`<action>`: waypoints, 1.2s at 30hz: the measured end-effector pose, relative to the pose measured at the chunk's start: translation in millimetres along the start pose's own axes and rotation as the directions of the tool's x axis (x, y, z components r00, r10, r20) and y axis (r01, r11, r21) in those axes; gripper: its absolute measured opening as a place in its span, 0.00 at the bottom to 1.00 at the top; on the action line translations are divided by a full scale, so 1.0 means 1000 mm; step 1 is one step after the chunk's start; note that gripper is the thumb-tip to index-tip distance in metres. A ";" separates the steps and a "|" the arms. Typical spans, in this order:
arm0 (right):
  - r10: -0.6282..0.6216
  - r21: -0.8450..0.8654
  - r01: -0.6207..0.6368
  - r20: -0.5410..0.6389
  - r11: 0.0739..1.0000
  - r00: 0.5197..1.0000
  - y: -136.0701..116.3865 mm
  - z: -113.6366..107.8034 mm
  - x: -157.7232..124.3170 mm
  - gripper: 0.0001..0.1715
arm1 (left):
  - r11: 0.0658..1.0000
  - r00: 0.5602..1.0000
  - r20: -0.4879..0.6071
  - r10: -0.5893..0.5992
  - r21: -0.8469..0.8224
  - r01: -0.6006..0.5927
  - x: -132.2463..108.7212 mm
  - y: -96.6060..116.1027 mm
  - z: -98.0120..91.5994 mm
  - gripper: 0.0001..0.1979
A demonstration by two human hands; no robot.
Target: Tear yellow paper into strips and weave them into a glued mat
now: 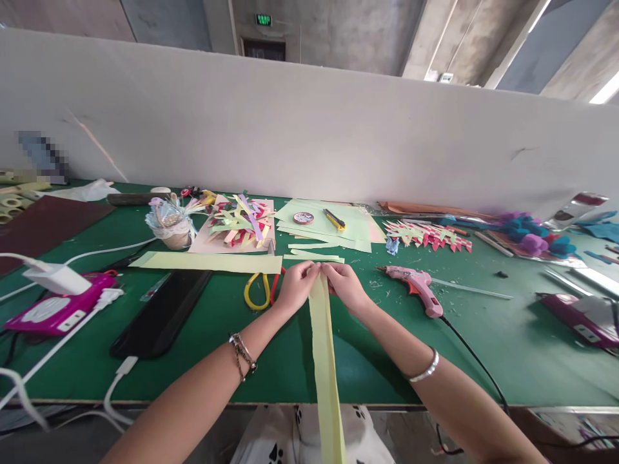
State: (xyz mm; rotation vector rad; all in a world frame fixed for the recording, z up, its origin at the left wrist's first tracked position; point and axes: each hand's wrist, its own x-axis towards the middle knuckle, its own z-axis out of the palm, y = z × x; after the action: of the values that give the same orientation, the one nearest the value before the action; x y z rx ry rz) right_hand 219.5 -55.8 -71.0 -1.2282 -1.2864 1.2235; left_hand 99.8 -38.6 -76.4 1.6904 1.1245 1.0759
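A long pale yellow-green paper strip (pixel 324 361) runs from my fingertips toward me and hangs past the table's front edge. A lengthwise crease shows along it. My left hand (pixel 298 283) pinches its far end on the left side. Close beside it, my right hand (pixel 344 283) pinches the same end from the right. Another wide paper strip (pixel 207 261) lies flat to the left of my hands. Scissors with yellow and red handles (pixel 257 293) rest partly under that strip and near my left wrist. Short narrow paper strips (pixel 314 256) lie just beyond my fingers.
Right of my hands lies a pink glue gun (pixel 416 283) with its cord. Behind are green paper sheets (pixel 309 222), a yellow cutter (pixel 334 220), a tape roll (pixel 304 218) and coloured paper scraps (pixel 242 222). At left are a black phone (pixel 162 316) and a magenta power strip (pixel 62 306).
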 end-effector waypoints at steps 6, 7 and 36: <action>-0.009 -0.012 0.008 -0.080 1.000 0.997 0.002 0.006 -0.004 0.21 | 1.000 0.998 -0.070 -0.002 0.022 0.004 -0.001 -0.002 0.001 0.18; -0.007 -0.015 0.006 -0.095 1.000 0.995 0.002 0.006 -0.004 0.21 | 1.000 0.997 -0.080 -0.009 0.018 0.011 -0.001 -0.001 0.000 0.18; 0.020 0.070 -0.017 -0.034 0.997 0.999 -0.004 -0.005 -0.001 0.24 | 0.993 0.992 -0.053 -0.116 0.001 0.116 -0.001 0.007 -0.010 0.23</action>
State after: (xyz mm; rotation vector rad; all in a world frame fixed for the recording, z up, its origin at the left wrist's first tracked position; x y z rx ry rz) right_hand 224.7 -56.7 -66.5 -1.2089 -1.2000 1.2446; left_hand 92.1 -39.9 -67.6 1.5874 1.2437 1.0509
